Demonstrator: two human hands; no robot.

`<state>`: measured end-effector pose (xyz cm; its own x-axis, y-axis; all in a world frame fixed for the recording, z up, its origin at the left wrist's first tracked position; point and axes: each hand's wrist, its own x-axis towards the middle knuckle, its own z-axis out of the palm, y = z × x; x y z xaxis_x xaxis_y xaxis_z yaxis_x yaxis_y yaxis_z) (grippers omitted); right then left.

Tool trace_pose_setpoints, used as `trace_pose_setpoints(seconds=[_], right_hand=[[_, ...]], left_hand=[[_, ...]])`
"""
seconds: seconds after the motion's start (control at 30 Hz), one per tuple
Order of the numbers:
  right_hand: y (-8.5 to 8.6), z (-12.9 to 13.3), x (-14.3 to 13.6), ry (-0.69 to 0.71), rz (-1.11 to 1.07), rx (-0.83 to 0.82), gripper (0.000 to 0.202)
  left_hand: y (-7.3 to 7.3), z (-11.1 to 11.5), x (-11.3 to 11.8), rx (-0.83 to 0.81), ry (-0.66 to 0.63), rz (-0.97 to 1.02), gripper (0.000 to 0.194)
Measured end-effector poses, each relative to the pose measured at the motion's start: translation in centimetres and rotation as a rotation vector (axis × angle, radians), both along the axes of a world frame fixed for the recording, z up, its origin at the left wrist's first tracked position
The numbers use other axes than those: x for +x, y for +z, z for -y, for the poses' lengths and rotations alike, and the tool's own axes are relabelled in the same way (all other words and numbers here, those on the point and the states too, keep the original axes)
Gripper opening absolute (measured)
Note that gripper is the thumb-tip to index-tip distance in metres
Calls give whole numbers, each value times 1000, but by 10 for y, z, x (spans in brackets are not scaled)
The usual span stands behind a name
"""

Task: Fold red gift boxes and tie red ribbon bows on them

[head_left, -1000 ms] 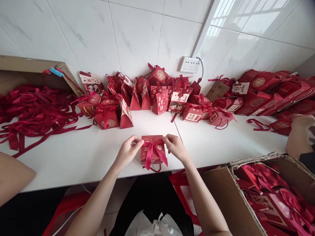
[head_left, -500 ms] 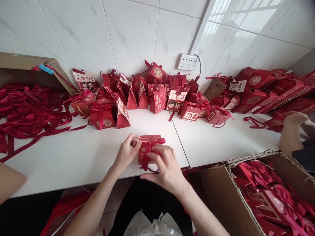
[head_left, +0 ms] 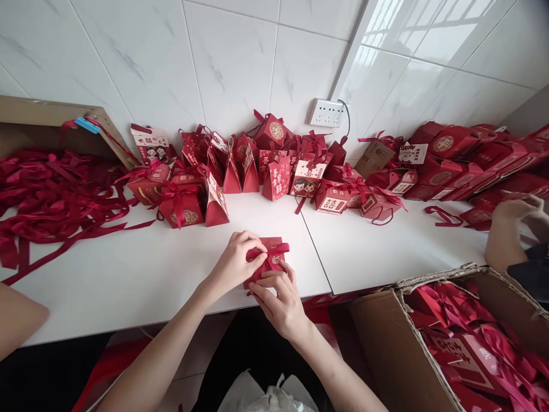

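A small red gift box [head_left: 277, 241] with gold characters lies near the front edge of the white table, a dark red ribbon bow [head_left: 278, 248] on its top. My left hand [head_left: 240, 258] is over the box's left side, thumb and fingers pinched on the bow's left loop. Lower down, my right hand [head_left: 281, 300] rests at the box's front right, its fingers bent over the ribbon's lower part. Whether those fingertips grip a ribbon tail is hard to tell. The bow's right loop sticks out free.
Finished-looking red boxes [head_left: 182, 206] line the wall. Loose ribbons [head_left: 64, 194] spill from a carton at the left. An open carton [head_left: 377, 337] of red boxes stands front right. Another person's hands [head_left: 514, 214] are at the far right, and an arm [head_left: 19, 315] at the left.
My left hand has moved right onto the bow and pinched its left loop. My right hand has come down and left to the lower ribbon. The box's front is now more covered.
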<state>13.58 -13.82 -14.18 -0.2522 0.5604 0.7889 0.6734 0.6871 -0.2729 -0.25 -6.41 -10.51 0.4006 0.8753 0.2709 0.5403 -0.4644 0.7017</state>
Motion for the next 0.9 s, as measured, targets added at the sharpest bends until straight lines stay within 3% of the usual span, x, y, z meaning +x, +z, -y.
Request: trace_pose_setpoints(seconds=[0.4,0.73,0.83,0.9], right_hand=[[7,1,-8,-6,-32,35,18],[3,4,-9,77,12,34,14],[9,4,-4,144,37,-20,9],[19,0,6,199,-33,-81,18]], left_hand=[[-6,0,8,-23,97,33,7],[-9,-2,8,6,106,37,7],[-7,-1,7,-1,94,36,9],[-5,-1,2,-14,61,61,8]])
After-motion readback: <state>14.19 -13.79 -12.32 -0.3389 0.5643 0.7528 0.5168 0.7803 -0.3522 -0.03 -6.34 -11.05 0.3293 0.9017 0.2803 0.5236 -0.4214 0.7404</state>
